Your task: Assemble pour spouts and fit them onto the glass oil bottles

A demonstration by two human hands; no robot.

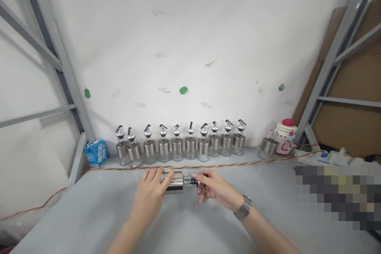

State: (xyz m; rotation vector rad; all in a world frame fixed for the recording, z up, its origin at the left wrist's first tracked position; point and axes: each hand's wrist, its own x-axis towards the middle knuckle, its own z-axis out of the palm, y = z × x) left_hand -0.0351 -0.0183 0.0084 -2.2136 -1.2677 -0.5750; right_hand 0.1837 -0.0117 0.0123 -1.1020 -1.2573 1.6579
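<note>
A glass oil bottle with a steel band lies on its side just above or on the grey table, its neck pointing right. Wrapped around its body is my left hand. At the neck, my right hand pinches the pour spout, whose black stopper sits at the bottle mouth; most of the spout is hidden by the fingers. A watch is on my right wrist. Behind the hands stands a row of similar upright bottles, each topped with a silver and black spout.
A bottle without a spout stands at the right, beside a white jar with a red lid. A blue carton is at the left. A twisted red-yellow wire crosses the table. At the right lies a power strip.
</note>
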